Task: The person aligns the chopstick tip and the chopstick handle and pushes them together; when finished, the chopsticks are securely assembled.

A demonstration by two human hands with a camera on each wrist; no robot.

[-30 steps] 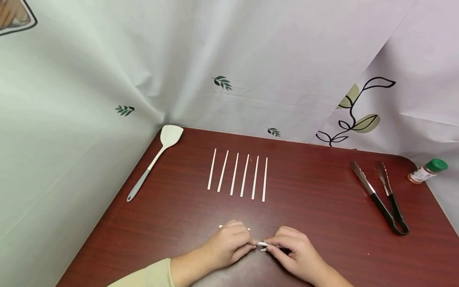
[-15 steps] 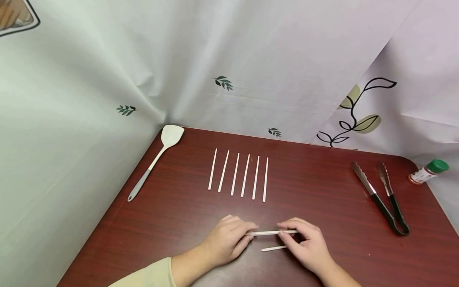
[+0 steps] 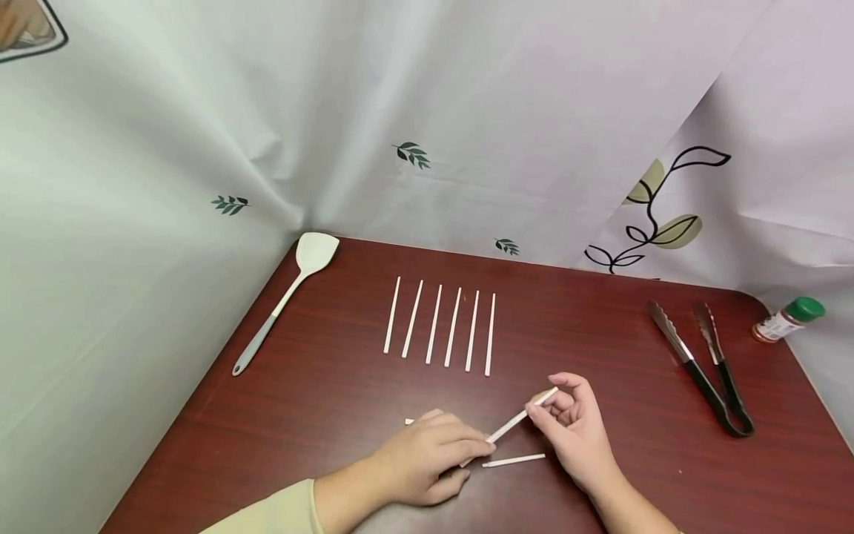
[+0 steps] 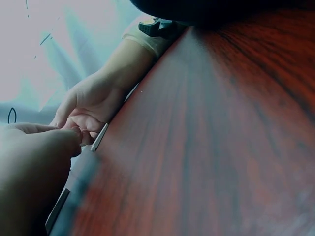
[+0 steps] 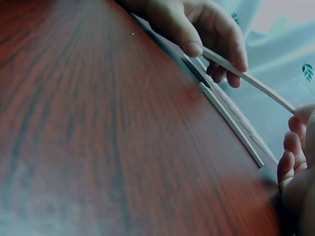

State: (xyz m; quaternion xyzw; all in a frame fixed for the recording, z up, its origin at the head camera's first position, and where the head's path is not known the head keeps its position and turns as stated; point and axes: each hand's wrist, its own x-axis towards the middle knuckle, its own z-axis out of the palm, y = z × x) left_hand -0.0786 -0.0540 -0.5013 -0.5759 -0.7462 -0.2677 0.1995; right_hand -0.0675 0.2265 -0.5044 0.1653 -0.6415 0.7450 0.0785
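In the head view, my right hand [image 3: 577, 437] pinches the upper end of a slim white chopstick [image 3: 512, 424] between thumb and fingers. My left hand [image 3: 434, 452] holds the lower end, its fingertips over the stick, which slants up to the right. The right wrist view shows the chopstick [image 5: 268, 90] stretched between both hands. Just below, a short white stick [image 3: 514, 460] with a narrower left tip lies on the table. The end of another white piece [image 3: 409, 421] peeks out behind my left hand, mostly hidden.
Several white chopsticks [image 3: 434, 326] lie in a row farther back on the dark red table [image 3: 587, 334]. A white spatula [image 3: 287, 297] lies at the left edge. Tongs [image 3: 710, 378] and a green-capped spice jar [image 3: 787, 320] are at the right; a fabric sheet [image 3: 427, 111] hangs behind.
The held chopstick has gone from nearly level to tilted, its right end raised by my right hand. That hand has moved off the short stick, which now shows whole.
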